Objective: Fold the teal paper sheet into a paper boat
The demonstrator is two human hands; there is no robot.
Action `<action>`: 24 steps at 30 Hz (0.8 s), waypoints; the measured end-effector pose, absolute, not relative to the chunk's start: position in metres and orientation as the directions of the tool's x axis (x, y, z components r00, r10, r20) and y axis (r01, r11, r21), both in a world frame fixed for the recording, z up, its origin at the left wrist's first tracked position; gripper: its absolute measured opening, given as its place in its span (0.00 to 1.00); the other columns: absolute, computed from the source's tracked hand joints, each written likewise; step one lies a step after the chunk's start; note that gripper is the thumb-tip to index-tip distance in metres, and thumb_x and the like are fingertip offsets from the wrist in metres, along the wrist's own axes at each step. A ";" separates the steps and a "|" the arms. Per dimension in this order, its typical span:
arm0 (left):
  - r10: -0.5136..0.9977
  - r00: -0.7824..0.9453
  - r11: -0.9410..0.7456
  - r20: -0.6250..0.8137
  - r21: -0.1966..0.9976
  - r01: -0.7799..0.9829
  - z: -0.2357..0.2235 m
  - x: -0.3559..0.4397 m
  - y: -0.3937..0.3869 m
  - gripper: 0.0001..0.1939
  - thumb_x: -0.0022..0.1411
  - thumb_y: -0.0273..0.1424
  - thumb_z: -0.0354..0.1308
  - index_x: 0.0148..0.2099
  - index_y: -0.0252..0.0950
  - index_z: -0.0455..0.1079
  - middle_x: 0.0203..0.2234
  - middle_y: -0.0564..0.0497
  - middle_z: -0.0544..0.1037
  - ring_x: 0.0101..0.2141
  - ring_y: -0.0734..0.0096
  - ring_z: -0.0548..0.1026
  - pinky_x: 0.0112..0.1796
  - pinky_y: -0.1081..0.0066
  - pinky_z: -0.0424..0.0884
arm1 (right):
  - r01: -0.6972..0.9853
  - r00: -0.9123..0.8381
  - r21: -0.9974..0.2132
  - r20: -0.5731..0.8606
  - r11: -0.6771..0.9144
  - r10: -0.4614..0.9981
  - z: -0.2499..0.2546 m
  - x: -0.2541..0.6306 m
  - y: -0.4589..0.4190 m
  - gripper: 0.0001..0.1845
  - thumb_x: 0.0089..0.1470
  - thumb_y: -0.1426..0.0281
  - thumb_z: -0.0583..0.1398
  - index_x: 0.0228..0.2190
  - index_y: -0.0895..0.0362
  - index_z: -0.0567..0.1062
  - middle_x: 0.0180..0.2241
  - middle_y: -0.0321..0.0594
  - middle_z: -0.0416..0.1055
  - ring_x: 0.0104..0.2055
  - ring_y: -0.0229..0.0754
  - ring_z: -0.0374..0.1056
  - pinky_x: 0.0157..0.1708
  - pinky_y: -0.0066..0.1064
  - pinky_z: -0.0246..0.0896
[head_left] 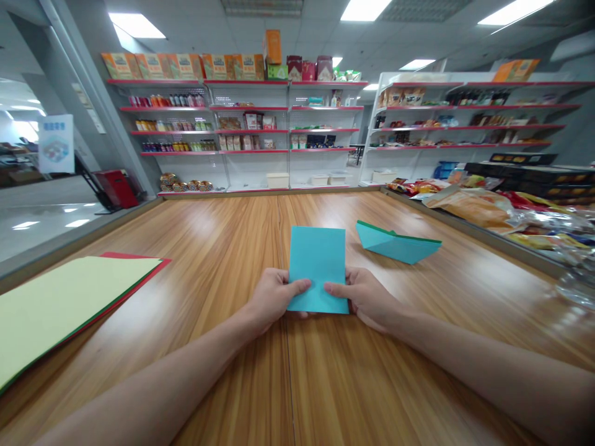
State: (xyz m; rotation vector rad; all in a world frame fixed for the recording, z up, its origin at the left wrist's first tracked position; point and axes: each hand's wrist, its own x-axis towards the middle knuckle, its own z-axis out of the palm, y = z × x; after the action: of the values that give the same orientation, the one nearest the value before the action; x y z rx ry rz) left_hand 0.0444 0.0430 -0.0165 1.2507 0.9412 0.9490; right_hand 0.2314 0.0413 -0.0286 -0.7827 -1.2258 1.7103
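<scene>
Blue sheet (318, 257) smooth matt ppr; tbl (218, 248) glossy wood-grain surf.

We look through a single camera, worn on the person's head, facing forward and down over the counter (214, 241). Both forearms (186, 365) enter from the bottom corners, so we view the scene from the person's own side. The left hand (269, 297) and right hand (372, 297) are near us, just below mid-frame. The counter fills most of the lower half, and its seam runs almost straight away from us, slightly left of centre. Its far edge lies above mid-height; beyond, well apart from us, we face the shelves (248, 167). Our view is wide, reaching up to the ceiling (316, 40).
</scene>
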 end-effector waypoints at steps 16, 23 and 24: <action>0.973 0.228 0.011 -0.027 0.998 0.068 -0.018 0.038 0.049 0.21 0.48 0.45 0.62 0.25 0.29 0.68 0.15 0.49 0.71 0.15 0.72 0.69 0.15 0.75 0.62 | 0.189 -0.516 -0.962 -0.266 -0.195 0.814 -0.012 0.235 0.039 0.22 0.44 0.56 0.64 0.24 0.64 0.70 0.19 0.39 0.72 0.13 0.33 0.66 0.08 0.18 0.57; 0.989 -0.021 -0.138 0.145 0.973 0.186 -0.027 0.037 0.057 0.24 0.57 0.51 0.49 0.23 0.35 0.59 0.15 0.56 0.61 0.17 0.76 0.60 0.17 0.75 0.54 | 0.317 -0.584 -0.930 -0.345 -0.184 0.735 -0.006 0.229 0.026 0.21 0.46 0.56 0.62 0.21 0.62 0.68 0.19 0.40 0.73 0.13 0.33 0.67 0.08 0.19 0.58; 0.984 -0.048 -0.155 0.171 0.958 0.241 -0.027 0.037 0.056 0.24 0.59 0.51 0.48 0.22 0.36 0.59 0.15 0.56 0.61 0.17 0.75 0.61 0.18 0.74 0.56 | 0.312 -0.590 -0.932 -0.342 -0.184 0.731 -0.006 0.228 0.025 0.21 0.46 0.56 0.62 0.21 0.62 0.68 0.19 0.40 0.73 0.14 0.33 0.67 0.09 0.19 0.58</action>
State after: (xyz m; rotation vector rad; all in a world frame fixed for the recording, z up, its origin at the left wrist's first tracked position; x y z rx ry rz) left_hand 0.0365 0.0563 -0.0268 1.4780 1.3552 1.2620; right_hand 0.2279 0.0249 -0.0056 -1.2049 -1.7621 1.8340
